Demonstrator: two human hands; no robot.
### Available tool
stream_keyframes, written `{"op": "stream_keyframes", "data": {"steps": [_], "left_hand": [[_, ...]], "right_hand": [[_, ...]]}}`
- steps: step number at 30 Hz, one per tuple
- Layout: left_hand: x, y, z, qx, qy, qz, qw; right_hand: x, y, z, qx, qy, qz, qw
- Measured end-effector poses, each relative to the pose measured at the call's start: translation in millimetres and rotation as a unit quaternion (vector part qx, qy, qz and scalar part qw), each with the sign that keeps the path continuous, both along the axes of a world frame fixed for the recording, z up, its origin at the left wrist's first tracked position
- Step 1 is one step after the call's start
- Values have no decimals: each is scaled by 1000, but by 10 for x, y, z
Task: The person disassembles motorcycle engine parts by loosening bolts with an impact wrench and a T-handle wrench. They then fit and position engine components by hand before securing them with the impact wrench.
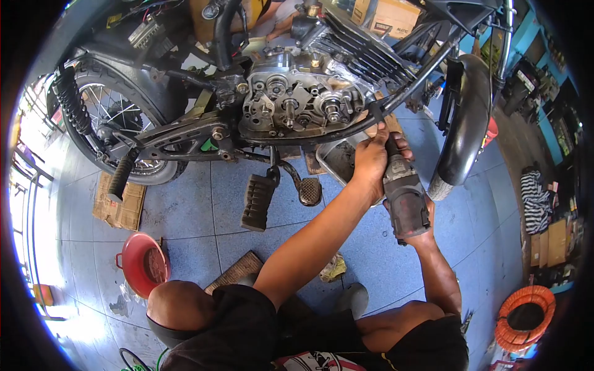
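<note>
My right hand (427, 213) is closed round the rear of a dark power tool (406, 201), which points up toward the motorcycle frame. At the tool's front end, my left hand (373, 162) is closed, its fingers up by the lower frame tube (405, 94); what they grip is partly hidden. The opened engine (297, 102), with bare shafts and gears, sits left of both hands. A grey metal tray (337, 162) lies on the floor just left of my left hand.
A black footrest (257, 203) and a metal pedal (310, 191) hang below the engine. The front wheel's fender (468, 123) stands right of the tool. A red basin (144, 264) and cardboard (119, 201) lie on the left floor. Another person's hand (284, 26) shows behind the motorcycle.
</note>
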State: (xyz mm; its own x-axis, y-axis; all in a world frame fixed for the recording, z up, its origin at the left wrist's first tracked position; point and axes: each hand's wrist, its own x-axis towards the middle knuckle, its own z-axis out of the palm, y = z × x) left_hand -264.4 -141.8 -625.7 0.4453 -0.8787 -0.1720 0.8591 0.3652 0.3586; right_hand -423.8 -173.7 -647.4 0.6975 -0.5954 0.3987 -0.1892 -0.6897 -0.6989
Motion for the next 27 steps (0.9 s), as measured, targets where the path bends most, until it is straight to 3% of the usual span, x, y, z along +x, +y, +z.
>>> {"op": "stream_keyframes", "data": {"steps": [3,13,20,27], "left_hand": [[-3,-1,-20,-6,-7,-3,1000],[0,-34,-40,-13,-2,3,1000],[-2,-11,-28,-14,-2,0,1000],[23,-18,-57,-33,-2,-13,999]], "right_hand": [[0,3,133,-75,31,21,997],[-105,-43,177,-82,70,58,992],[-37,-13,243,-49,35,44,997],[-58,-12,265,-98,66,59,991]]}}
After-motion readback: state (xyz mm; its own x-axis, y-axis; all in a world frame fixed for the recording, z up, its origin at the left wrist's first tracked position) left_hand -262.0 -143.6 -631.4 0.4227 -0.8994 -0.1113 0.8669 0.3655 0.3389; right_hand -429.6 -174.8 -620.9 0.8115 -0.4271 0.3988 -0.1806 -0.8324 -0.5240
